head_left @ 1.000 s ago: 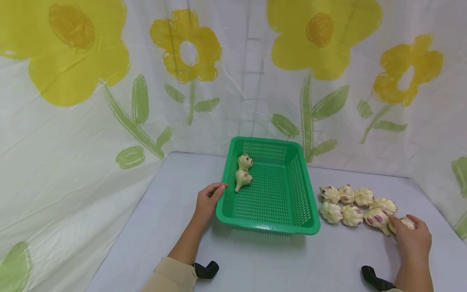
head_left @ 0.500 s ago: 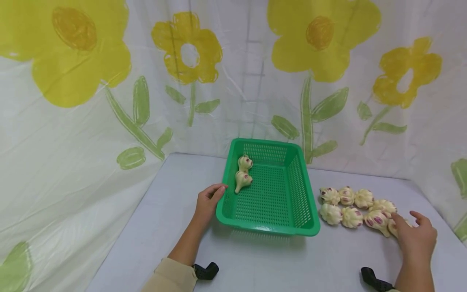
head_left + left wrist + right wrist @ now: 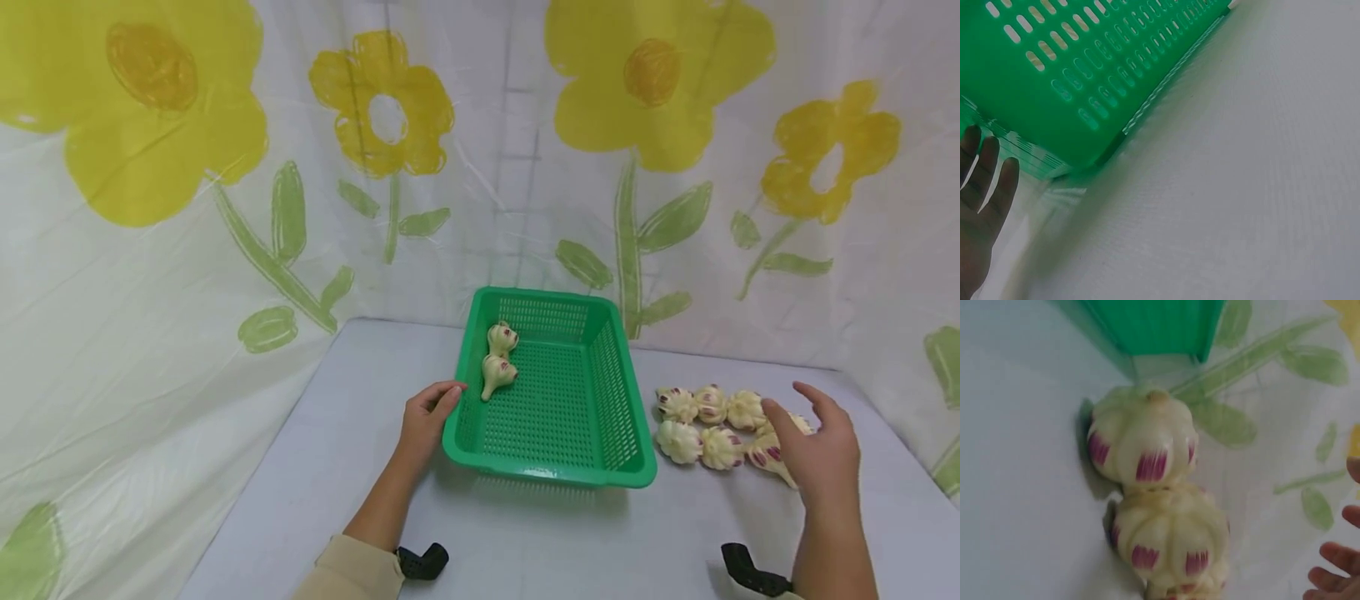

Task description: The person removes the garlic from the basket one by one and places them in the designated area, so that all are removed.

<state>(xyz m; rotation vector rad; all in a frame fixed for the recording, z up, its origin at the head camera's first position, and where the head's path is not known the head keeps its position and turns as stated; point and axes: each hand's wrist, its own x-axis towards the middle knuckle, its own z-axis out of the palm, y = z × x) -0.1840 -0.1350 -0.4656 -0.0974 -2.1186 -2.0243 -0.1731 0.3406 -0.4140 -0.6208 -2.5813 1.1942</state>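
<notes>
My left hand (image 3: 424,423) pinches the left rim of a green plastic basket (image 3: 551,479) with thumb and index finger. In the left wrist view several fingers (image 3: 1004,194) extend beside the basket's slotted outer wall (image 3: 1085,81). Two garlic bulbs (image 3: 498,373) lie inside along the left wall. My right hand (image 3: 823,454) holds nothing; it hovers over the right end of a two-row cluster of garlic bulbs (image 3: 722,448), thumb and fingers spread apart. It hides some of that end. Purple-streaked garlic bulbs (image 3: 1144,437) show in the right wrist view, fingertips at the edge.
The white tabletop (image 3: 555,542) extends around the basket. Behind it hangs a white curtain (image 3: 465,208) with yellow flowers. A black device (image 3: 423,562) is strapped to the left wrist, another black device (image 3: 752,571) to the right.
My right hand let go of the garlic bulb at the cluster's right end, then moved up and left over the bulbs with fingers spread. The left hand stayed at the basket rim.
</notes>
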